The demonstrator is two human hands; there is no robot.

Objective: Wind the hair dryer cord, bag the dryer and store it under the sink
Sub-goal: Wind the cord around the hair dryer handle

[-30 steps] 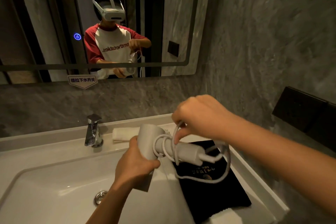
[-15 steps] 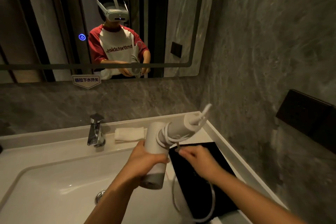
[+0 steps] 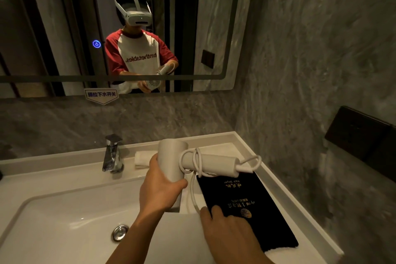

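My left hand (image 3: 159, 188) grips the barrel of a white hair dryer (image 3: 173, 163) above the sink's right rim, with the handle pointing right. The white cord (image 3: 198, 164) is looped a few times around the handle, and a loose length hangs down to my right hand (image 3: 225, 227). That hand is low over the counter, holding the hanging cord at the near left corner of a black storage bag (image 3: 246, 201). The bag lies flat on the counter and carries gold lettering.
A white basin (image 3: 53, 221) with a drain fills the lower left, and a chrome faucet (image 3: 112, 154) stands behind it. A folded white towel (image 3: 142, 157) lies behind the dryer. A dark wall panel (image 3: 360, 135) juts out at right. A mirror hangs above.
The dryer handle has swung down from pointing up to lying level. My right hand has dropped toward me along the cord to the bag's near corner.
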